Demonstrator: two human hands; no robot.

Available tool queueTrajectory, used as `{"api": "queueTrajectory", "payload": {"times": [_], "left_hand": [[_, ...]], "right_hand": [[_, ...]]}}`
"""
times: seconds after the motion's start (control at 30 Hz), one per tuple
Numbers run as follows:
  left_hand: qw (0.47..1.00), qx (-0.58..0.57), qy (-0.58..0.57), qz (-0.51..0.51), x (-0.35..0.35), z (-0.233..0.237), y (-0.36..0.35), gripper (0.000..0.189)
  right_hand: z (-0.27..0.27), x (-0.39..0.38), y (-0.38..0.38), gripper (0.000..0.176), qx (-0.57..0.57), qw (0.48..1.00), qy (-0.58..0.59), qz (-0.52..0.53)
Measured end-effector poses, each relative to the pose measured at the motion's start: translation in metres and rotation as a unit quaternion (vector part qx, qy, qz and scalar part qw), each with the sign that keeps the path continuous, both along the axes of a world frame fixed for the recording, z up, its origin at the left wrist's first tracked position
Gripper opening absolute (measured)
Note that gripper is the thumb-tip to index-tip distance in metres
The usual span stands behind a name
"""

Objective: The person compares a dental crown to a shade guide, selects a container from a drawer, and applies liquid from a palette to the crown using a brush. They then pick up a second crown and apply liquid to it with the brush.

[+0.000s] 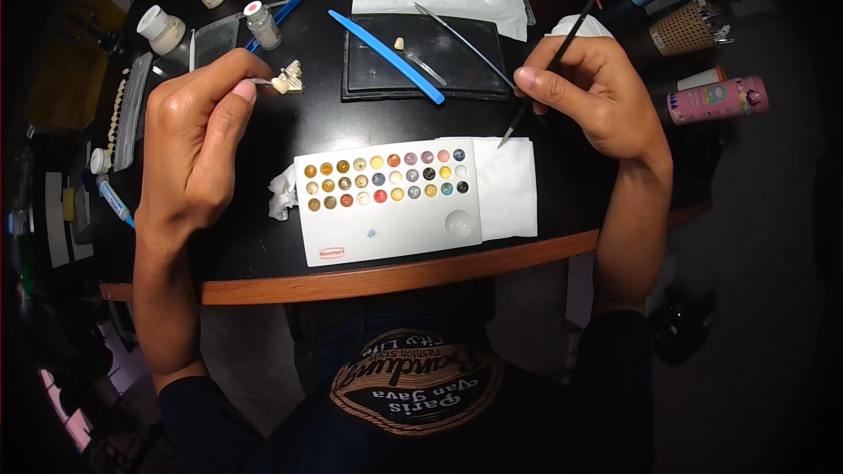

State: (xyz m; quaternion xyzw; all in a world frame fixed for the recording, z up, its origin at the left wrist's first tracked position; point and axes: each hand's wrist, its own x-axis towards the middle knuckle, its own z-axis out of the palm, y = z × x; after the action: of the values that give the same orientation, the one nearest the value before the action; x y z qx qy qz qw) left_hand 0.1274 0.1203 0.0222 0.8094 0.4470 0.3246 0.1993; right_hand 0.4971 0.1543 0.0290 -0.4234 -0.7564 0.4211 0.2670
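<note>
My left hand (198, 136) pinches a thin holder, mostly hidden by the fingers, with a small tooth crown (279, 85) at its end. Just behind the crown is a small cream-coloured gridded piece (294, 72). A dark, slim paintbrush (562, 46) is gripped between the thumb and fingers of my right hand (597, 92). Its bristle tip points down above a folded white tissue (509, 189). Left of that tip lies a white palette (413, 233) with rows of coloured stains in round wells. The brush and crown are both apart from the palette.
Behind the palette, a black tray (479, 35) bears another tooth crown (399, 43), a blue curved stick (386, 54) and a second brush (461, 42). Bottles (263, 26) stand at the back left. A pink flask (718, 101) and a pen holder (683, 33) are at right.
</note>
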Motion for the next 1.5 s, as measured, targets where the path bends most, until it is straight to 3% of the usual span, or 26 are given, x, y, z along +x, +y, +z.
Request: {"api": "queueTrajectory", "payload": {"times": [0.07, 0.23, 0.4, 0.47, 0.53, 0.63, 0.73, 0.8, 0.9, 1.03, 1.13, 1.2, 1.27, 1.3, 1.43, 1.5], "left_hand": [[1.0, 0.0, -0.002, 0.006, 0.002, 0.001, -0.002, 0.025], [1.0, 0.026, 0.003, 0.005, 0.0, -0.001, 0.001, 0.026], [0.998, 0.068, -0.008, 0.015, -0.007, -0.002, 0.005, 0.025], [0.999, 0.022, -0.027, 0.016, -0.011, 0.0, 0.006, 0.03], [0.996, -0.055, -0.071, 0.012, -0.015, 0.007, 0.005, 0.031], [0.992, -0.091, -0.084, -0.001, -0.022, 0.016, 0.004, 0.03], [0.997, -0.041, -0.071, -0.003, -0.024, 0.011, 0.003, 0.03], [0.995, -0.101, -0.005, -0.008, -0.028, 0.021, 0.001, 0.023], [0.976, -0.181, 0.122, -0.014, -0.03, 0.034, 0.0, 0.013], [0.983, -0.157, 0.093, -0.026, -0.036, 0.02, -0.001, 0.014], [0.997, -0.024, 0.063, -0.023, -0.04, 0.006, 0.0, 0.015], [0.997, -0.012, 0.081, -0.003, -0.04, 0.009, 0.001, 0.017], [0.992, -0.097, 0.071, 0.027, -0.033, 0.019, -0.001, 0.018], [0.998, -0.038, 0.047, 0.005, -0.038, 0.009, 0.005, 0.023], [0.995, -0.002, 0.072, 0.074, -0.044, 0.002, 0.006, 0.033], [0.972, -0.182, 0.133, 0.071, -0.038, 0.051, 0.01, 0.026]], "right_hand": [[0.0, -0.002, -0.002, 0.023, -0.026, 0.998, 0.056, 0.021], [0.006, -0.001, -0.004, 0.02, -0.079, 0.997, -0.009, 0.003], [0.009, -0.008, -0.004, 0.021, -0.009, 0.998, 0.03, -0.055], [0.007, -0.019, -0.011, 0.02, 0.003, 0.995, 0.078, -0.068], [-0.001, -0.031, -0.017, 0.021, 0.012, 0.991, 0.125, -0.034], [-0.009, -0.055, -0.031, 0.009, 0.009, 0.986, 0.165, 0.007], [-0.017, -0.073, -0.038, 0.014, 0.04, 0.986, 0.151, 0.052], [-0.019, -0.086, -0.037, 0.013, 0.123, 0.982, 0.122, 0.077], [-0.033, -0.101, -0.043, 0.013, 0.142, 0.973, 0.173, 0.054], [-0.043, -0.111, -0.047, 0.014, 0.115, 0.971, 0.203, 0.059], [-0.044, -0.11, -0.044, 0.015, 0.131, 0.968, 0.204, 0.07], [-0.042, -0.111, -0.044, 0.015, 0.11, 0.967, 0.222, 0.055], [-0.039, -0.113, -0.041, 0.015, 0.121, 0.971, 0.197, 0.063], [-0.039, -0.116, -0.041, 0.015, 0.117, 0.972, 0.194, 0.059], [-0.028, -0.135, -0.047, 0.019, 0.144, 0.976, 0.158, 0.044], [-0.029, -0.147, -0.052, 0.018, 0.173, 0.971, 0.16, 0.022]]}}
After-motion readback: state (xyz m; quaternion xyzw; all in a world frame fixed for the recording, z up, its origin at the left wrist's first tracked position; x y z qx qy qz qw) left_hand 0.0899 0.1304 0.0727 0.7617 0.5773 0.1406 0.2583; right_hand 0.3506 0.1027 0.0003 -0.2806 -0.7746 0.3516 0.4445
